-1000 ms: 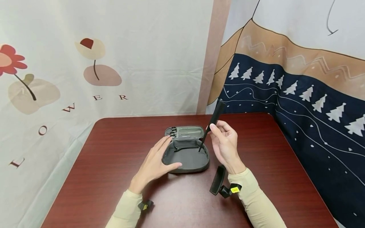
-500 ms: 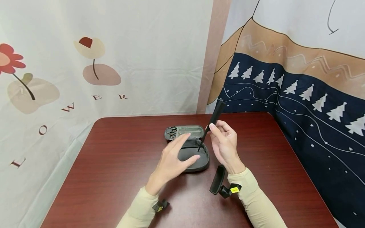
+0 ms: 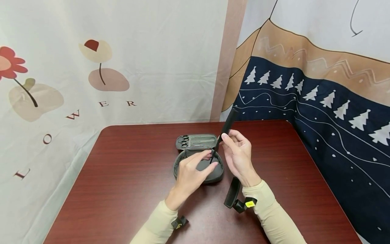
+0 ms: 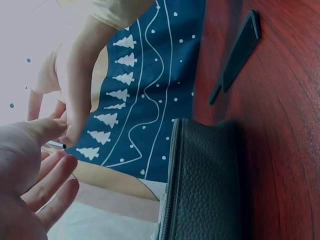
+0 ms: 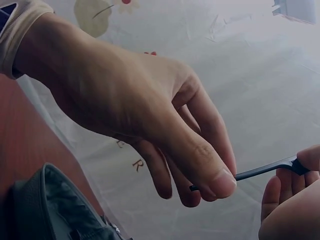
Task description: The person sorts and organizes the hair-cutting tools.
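Farthest left I can read the letters L, O, W, E and R, widely spaced on the pale backdrop [image 3: 158, 61]. Next comes the left hand [image 3: 189, 172], its thumb and fingers parted around the tool's thin tail; I see a gap between them, so I take it as not gripping. Just past it the grey pouch [image 3: 217, 174] sits open on the table [image 3: 106, 189], dark scissor-like handles [image 3: 184, 143] tucked in its lid; its pebbled skin looks soft, with a stiffer zipped edge, and I find no brand on it. The black tool [image 3: 230, 122] is tilted over the pouch, broad at the top and narrowing to that tail; whether it is a comb or a brush I can't tell. I judge it light, fairly stiff and somewhat slick, the thin tail its weakest part, so I'd hold it by the broad section close to the neck, with a light pinch. There the right hand [image 3: 239, 157] pinches it between thumb and fingers. On the table right of the pouch lies a dark comb-like piece [image 4: 241, 52]. Last, the right wrist's yellow tag [image 3: 250, 204] bears print too small for me.
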A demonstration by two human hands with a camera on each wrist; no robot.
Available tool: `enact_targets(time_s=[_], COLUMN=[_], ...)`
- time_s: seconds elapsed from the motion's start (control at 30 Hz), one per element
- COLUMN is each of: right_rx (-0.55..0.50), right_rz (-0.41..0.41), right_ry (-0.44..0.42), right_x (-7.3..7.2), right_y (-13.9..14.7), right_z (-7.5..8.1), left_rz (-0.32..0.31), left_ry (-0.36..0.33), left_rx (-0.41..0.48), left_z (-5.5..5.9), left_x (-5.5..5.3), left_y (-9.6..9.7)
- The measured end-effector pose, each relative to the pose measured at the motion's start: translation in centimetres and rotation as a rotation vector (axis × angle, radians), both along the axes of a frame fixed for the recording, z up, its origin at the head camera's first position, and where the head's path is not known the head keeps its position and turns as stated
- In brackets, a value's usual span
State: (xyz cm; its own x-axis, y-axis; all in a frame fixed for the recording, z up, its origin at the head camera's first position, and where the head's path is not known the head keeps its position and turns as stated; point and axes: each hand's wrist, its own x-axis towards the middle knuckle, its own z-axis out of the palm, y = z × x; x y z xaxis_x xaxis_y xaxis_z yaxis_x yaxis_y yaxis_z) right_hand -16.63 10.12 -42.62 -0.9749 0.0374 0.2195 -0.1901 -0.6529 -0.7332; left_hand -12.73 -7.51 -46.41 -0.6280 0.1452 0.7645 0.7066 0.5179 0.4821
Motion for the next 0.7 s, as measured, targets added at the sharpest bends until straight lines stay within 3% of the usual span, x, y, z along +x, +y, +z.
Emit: enact_targets(time_s=[0.37,0.7], right_rx=[0.048,0.056], right_rz=[0.020,0.016], right_ry=[0.002,0.000], right_x=[0.27,0.14], right_y=[-0.23,-0.24], right_z=[0.09,-0.07], left_rz=[-0.031,0.023], left_ry=[0.071,0.072], left_rx=[0.070,0.050], left_z=[-0.20,0.05], left_x=[-0.29,-0.44], left_y=[0.20,-0.60])
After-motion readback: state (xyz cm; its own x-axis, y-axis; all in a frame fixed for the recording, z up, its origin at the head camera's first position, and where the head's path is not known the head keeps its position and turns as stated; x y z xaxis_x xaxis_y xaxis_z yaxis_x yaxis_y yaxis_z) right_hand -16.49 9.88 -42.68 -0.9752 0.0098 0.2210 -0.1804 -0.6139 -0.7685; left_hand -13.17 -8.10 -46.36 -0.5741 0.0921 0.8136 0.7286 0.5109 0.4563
